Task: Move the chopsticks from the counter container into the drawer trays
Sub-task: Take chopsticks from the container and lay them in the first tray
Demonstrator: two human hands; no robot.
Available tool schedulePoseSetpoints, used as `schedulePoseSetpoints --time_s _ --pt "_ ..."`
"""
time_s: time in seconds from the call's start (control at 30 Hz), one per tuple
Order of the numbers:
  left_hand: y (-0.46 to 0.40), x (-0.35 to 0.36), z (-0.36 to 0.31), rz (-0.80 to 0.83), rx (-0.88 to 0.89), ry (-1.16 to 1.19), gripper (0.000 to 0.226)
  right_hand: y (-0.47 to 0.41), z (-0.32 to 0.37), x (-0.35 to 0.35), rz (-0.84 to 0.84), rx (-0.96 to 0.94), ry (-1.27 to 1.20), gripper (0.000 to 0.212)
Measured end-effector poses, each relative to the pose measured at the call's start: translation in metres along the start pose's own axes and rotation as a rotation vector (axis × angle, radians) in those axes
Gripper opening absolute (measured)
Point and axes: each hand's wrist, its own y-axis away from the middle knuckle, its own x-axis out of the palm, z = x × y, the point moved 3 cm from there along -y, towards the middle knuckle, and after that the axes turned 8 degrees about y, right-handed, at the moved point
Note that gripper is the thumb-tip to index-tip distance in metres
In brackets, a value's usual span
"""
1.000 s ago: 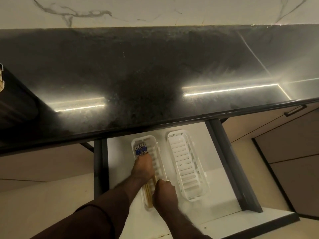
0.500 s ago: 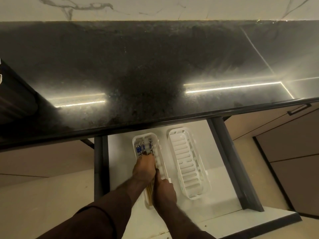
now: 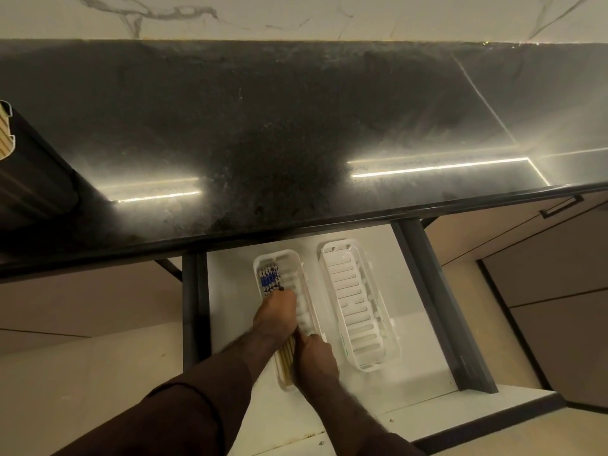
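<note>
Wall (image 3: 296, 14): white marble, grey veining, runs along top of view. Bench (image 3: 296, 126): black speckled stone, glossy; two bright linear light reflections on it, one left, one right. Thin pale seam crosses the bench at right. Dark object (image 3: 29, 172) at far left edge, partly cut off. Cabinet fronts (image 3: 559, 274) below: beige, flat; one dark bar handle (image 3: 562, 206) at right. Overall lighting dim, warm

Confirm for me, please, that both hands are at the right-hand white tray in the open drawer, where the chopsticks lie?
Not quite: the head view shows both hands, left and right, at the left-hand white tray, where the chopsticks lie. The right-hand tray in the open drawer holds none.
</note>
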Motion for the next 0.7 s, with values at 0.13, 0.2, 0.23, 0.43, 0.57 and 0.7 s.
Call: schedulePoseSetpoints --time_s 0.13,0.2,0.23,0.43,0.57,0.7 --pt "0.006 -0.008 0.001 -0.011 -0.003 0.075 0.022 0.004 0.004 -0.011 -0.04 0.004 0.023 0.047" --pt "0.01 -0.012 0.002 -0.038 0.019 0.121 0.023 0.007 0.006 -0.018 -0.069 0.0 0.015 0.049" --pt "0.011 -0.015 0.001 -0.068 0.041 0.156 0.023 0.008 0.007 -0.023 -0.092 0.0 0.006 0.048" --pt "0.029 -0.037 0.005 -0.213 0.129 0.343 0.027 0.024 0.006 -0.049 -0.268 0.07 -0.119 0.053" --pt "0.049 -0.059 0.005 -0.273 0.271 0.417 0.027 0.047 0.005 -0.069 -0.359 0.08 -0.236 0.051" --pt "0.079 -0.093 -0.003 -0.418 0.404 0.517 0.023 0.075 0.008 -0.089 -0.457 -0.007 -0.307 0.048"
